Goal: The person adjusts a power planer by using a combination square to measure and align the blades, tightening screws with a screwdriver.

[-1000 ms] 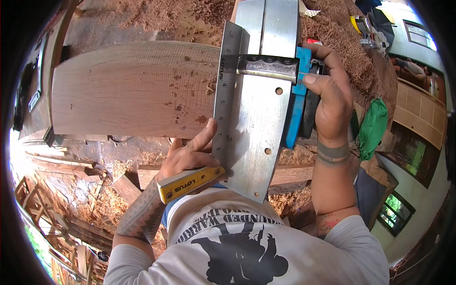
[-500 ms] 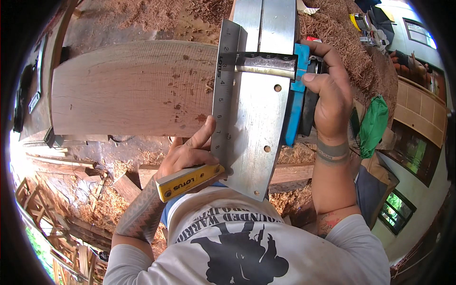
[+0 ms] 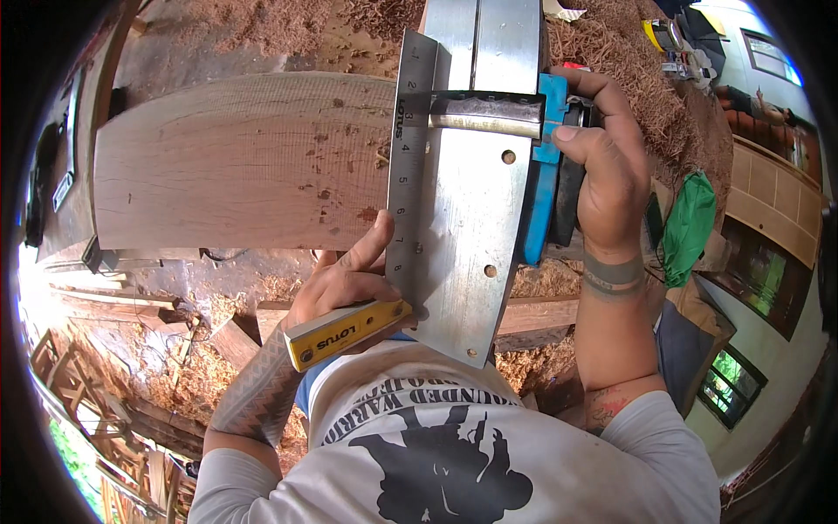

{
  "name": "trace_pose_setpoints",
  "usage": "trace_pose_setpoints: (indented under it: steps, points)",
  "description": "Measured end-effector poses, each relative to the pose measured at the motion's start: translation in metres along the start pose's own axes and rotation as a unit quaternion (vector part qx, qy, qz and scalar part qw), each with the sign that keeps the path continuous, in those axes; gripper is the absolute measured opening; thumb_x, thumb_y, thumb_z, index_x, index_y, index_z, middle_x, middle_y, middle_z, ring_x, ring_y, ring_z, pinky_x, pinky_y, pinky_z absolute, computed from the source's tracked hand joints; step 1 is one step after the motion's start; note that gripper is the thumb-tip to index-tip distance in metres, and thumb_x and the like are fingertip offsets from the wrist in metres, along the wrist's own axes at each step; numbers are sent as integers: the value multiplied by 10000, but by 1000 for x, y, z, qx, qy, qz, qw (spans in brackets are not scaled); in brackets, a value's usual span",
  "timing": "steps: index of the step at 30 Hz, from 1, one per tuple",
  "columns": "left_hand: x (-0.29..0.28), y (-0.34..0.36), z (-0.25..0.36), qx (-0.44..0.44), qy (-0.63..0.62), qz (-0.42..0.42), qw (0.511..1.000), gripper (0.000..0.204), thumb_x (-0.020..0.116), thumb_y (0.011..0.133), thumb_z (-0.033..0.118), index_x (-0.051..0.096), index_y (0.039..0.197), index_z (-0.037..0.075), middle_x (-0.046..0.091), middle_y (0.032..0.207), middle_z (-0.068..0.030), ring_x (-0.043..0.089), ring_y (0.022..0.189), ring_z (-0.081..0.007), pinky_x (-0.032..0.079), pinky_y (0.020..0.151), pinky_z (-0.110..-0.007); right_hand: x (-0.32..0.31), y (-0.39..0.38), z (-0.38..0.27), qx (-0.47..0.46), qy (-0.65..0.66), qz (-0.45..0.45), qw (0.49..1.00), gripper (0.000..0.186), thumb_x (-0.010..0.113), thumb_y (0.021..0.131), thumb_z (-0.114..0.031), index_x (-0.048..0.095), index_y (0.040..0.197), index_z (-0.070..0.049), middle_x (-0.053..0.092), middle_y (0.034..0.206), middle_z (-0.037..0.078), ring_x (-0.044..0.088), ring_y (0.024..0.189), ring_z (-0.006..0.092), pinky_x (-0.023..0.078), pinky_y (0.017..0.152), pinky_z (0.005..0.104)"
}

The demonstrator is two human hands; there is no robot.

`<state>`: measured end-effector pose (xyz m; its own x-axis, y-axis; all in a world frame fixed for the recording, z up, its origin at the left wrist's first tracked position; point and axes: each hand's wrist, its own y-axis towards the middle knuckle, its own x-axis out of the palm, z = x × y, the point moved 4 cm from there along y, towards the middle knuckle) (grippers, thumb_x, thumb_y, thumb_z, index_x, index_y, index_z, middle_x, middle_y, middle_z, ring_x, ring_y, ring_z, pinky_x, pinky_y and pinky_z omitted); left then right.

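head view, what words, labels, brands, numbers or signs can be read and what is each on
I won't copy wording or numbers, but they stand here:
Try square's steel blade: numbers and dark lettering, readable
Try square's yellow handle: dark lettering, readable
White T-shirt: large dark lettering, partly lost in folds
Clutter at upper right: any marks too small to read

Green bag (image 3: 690, 229): lay right of the right hand (image 3: 611, 179).
Wood shavings (image 3: 672, 135): were heaped beyond and right of it.
Dark-framed window (image 3: 731, 384): sat in a pale wall (image 3: 772, 354), well right of that hand.
Timber pieces (image 3: 155, 476): stood left of and behind the left hand (image 3: 349, 284).
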<state>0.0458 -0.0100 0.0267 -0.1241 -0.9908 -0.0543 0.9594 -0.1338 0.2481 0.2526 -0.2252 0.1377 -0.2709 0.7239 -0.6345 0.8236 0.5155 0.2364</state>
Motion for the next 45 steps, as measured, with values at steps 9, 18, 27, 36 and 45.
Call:
trace_pose_setpoints:
  steps: [9, 18, 27, 36, 45]
  points:
    - [-1, 0, 1, 22, 27, -15, 999, 414, 958, 804, 129, 644, 1056, 37, 380, 1648, -356, 544, 1456, -393, 572, 1107, -448, -1, 0, 3, 25, 48, 17, 998, 48, 681, 910, 22, 695, 954, 9, 678, 1238, 195, 694, 933, 210, 609, 796, 327]
    - [0, -3, -4, 21, 6, 6, 1000, 436, 959, 816, 164, 628, 1072, 40, 389, 1633, -374, 555, 1444, -390, 618, 1023, -422, 1, 1, 4, 115, 178, 35, 977, 73, 671, 939, 14, 716, 994, 0, 692, 1215, 173, 689, 913, 195, 594, 773, 321]
    - [2, -1, -1, 35, 13, 5, 999, 446, 961, 808, 148, 629, 1083, 38, 368, 1653, -359, 510, 1479, -399, 599, 1067, -436, 2, 0, -4, 41, 19, 29, 999, 111, 684, 953, 31, 727, 1039, -24, 697, 1204, 166, 701, 902, 195, 589, 778, 292]
    - [0, 1, 0, 38, -35, -3, 999, 422, 952, 800, 98, 648, 1081, 15, 352, 1660, -358, 431, 1526, -411, 566, 1114, -463, 3, 0, 1, 114, 195, 57, 973, 250, 647, 1010, -103, 679, 1195, 62, 707, 1126, 84, 671, 907, 94, 554, 817, 244]
    - [0, 0, -1, 25, -30, 16, 999, 404, 961, 790, 101, 663, 1049, 13, 366, 1639, -383, 504, 1475, -422, 607, 1050, -462, -2, -2, 2, -1, -19, 6, 1000, 56, 744, 836, 14, 698, 865, -2, 695, 1231, 201, 692, 911, 247, 571, 765, 330]
